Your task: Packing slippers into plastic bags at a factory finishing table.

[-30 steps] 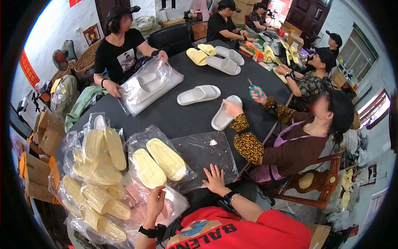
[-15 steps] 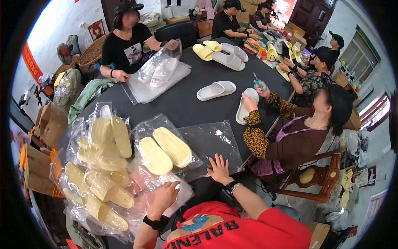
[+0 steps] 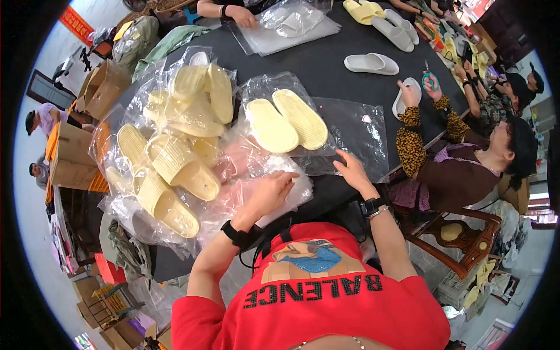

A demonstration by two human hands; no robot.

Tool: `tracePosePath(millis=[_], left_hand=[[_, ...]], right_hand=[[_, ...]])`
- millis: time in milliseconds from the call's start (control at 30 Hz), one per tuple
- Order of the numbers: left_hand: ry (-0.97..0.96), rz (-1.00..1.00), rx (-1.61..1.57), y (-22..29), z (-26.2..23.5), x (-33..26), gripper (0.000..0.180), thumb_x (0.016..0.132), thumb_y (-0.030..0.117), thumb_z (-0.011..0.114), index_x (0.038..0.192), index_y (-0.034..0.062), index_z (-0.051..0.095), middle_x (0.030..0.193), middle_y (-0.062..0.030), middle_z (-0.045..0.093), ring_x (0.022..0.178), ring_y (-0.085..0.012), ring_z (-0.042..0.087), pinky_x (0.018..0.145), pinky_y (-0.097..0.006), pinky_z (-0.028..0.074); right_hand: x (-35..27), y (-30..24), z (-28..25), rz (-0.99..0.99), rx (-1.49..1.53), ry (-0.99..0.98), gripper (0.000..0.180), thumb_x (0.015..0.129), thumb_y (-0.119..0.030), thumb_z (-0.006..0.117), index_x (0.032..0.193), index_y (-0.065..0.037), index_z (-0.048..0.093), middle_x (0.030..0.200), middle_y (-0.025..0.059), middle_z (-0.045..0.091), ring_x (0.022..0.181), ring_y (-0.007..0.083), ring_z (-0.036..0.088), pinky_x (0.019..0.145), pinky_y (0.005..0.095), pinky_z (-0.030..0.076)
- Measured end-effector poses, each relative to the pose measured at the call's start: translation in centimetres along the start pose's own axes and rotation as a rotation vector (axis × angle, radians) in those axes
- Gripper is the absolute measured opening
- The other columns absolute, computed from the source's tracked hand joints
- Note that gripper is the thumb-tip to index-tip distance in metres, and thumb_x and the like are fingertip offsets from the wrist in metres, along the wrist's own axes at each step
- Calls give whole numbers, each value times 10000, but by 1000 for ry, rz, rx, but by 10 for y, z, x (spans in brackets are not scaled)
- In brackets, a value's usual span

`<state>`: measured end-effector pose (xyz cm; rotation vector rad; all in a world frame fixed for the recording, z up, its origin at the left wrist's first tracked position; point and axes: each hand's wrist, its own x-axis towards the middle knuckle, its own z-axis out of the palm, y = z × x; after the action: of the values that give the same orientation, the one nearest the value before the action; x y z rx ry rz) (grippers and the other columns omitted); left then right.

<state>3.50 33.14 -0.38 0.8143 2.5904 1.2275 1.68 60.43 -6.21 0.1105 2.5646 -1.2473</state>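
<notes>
My left hand (image 3: pixel 273 193) lies over a stack of clear plastic bags (image 3: pixel 300 189) with pink showing through, its fingers loosely bent and nothing seen in them. My right hand (image 3: pixel 354 175) is at the near edge of a flat clear bag (image 3: pixel 364 137) on the table, thumb and fingers apart. Just beyond my hands, a pair of pale yellow slippers (image 3: pixel 300 119) rests side by side, soles up, on or in clear plastic; I cannot tell which. Left of my left hand, several bagged yellow slippers (image 3: pixel 181 166) form a heap.
Across the dark table (image 3: pixel 262 65), a person's hand touches bagged white slippers (image 3: pixel 297 22). To my right, a co-worker holds teal-handled scissors (image 3: pixel 430 80) and a white slipper (image 3: pixel 406 98). A loose white slipper (image 3: pixel 371 63) lies near them. A wooden chair (image 3: pixel 461 236) stands at the right.
The view has tilted and turned, so the table sits higher and further right. My right hand was spread flat on the bag; its fingers are now less spread. My left hand stays over the stack.
</notes>
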Motion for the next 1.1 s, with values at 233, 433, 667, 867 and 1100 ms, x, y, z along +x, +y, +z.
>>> tracePosePath(millis=[233, 433, 667, 867, 1100], left_hand=[[325, -96, 373, -14, -11, 13, 638, 646, 34, 637, 1234, 140, 414, 1225, -159, 393, 1091, -369, 397, 855, -450, 379], [240, -254, 460, -52, -2, 32, 687, 649, 126, 702, 1264, 166, 399, 1284, -181, 348, 1070, -379, 420, 870, -439, 387], [421, 26, 534, -53, -32, 72, 520, 634, 16, 620, 1126, 154, 523, 1160, -162, 457, 934, -323, 451, 795, -404, 398], [371, 227, 777, 31, -73, 126, 387, 656, 96, 635, 1032, 165, 578, 1096, -75, 521, 892, -247, 477, 780, -373, 403], [464, 649, 360, 118, -64, 150, 363, 671, 144, 643, 1028, 119, 585, 1189, -93, 486, 1049, -295, 461, 846, -400, 376]], right_hand=[[7, -18, 9, -191, -208, 165, 768, 747, -99, 617, 1375, -160, 179, 1398, 188, 177, 1188, 376, 372, 926, 417, 388], [39, -20, 27, -192, -183, 163, 845, 710, -108, 659, 1381, -150, 147, 1393, 219, 172, 1234, 381, 300, 969, 417, 342], [59, -31, 18, -95, 197, 113, 821, 733, -141, 669, 1370, -79, 154, 1332, 161, 309, 1236, 286, 309, 989, 360, 310], [59, -59, 1, -395, 199, 226, 803, 711, -75, 670, 1364, -110, 203, 1327, 157, 319, 1185, 274, 381, 936, 342, 377], [14, -35, -26, -104, 773, -52, 453, 858, -157, 484, 1266, -25, 337, 1080, 123, 559, 928, 233, 585, 765, 324, 490]])
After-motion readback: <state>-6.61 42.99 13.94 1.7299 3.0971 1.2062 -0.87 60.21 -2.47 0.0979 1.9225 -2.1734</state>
